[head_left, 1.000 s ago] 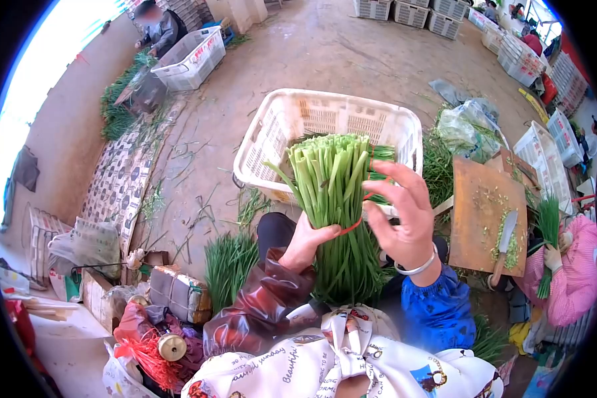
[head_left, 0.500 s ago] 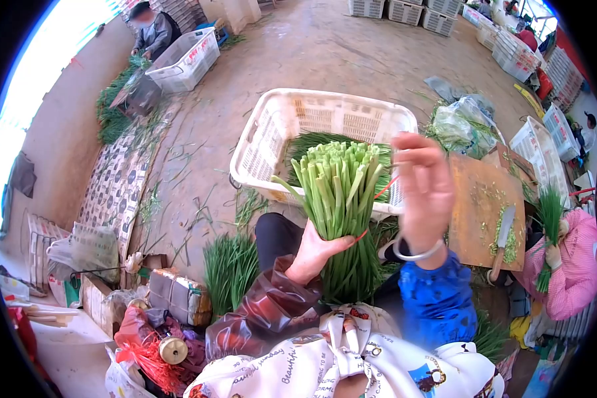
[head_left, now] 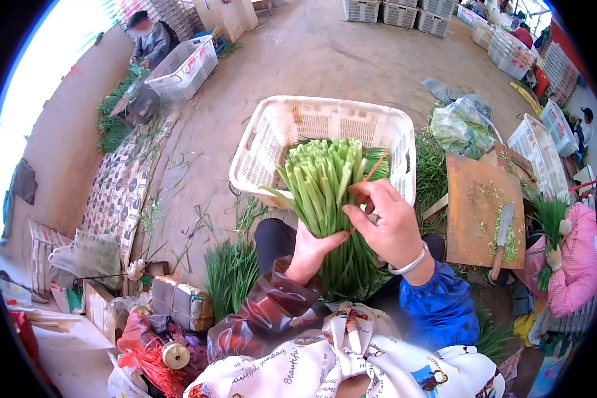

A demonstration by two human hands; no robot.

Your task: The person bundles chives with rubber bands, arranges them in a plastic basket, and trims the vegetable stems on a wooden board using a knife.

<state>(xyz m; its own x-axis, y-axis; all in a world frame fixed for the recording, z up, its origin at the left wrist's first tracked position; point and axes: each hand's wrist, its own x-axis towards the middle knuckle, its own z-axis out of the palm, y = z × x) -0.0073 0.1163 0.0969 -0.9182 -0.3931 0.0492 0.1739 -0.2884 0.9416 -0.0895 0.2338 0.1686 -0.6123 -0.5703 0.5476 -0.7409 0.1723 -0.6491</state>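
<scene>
Red tie [head_left: 376, 166] material is pinched between the thumb and index finger of the right hand [head_left: 386, 222], with one length projecting above the fingertips. The remaining right fingers are curled. The left hand [head_left: 314, 252] grips the stem bundle [head_left: 322, 174] from its left side, thumb laid across the front. The stem bundle is held above the lap, pale cut ends uppermost and leaves directed downward. A short section of the red tie lies against the stem bundle beside the left thumb.

A bracelet [head_left: 410, 262] encircles the right wrist. A blue sleeve [head_left: 438, 308] covers the right forearm; a glossy brown sleeve [head_left: 262, 315] covers the left.

Directly beyond the hands stands a white perforated crate [head_left: 338, 105] containing further greens. Loose leaves [head_left: 231, 275] stand beside the left knee. At the right, a wooden board [head_left: 467, 222] carries a knife [head_left: 503, 229] and green scraps. A spool [head_left: 175, 355] rests among red strands at lower left.

At far right, a co-worker in a pink checked sleeve [head_left: 574, 282] holds greens [head_left: 549, 215] in gloved hands. At upper left, another person [head_left: 156, 43] sits beside a second crate [head_left: 182, 71].
</scene>
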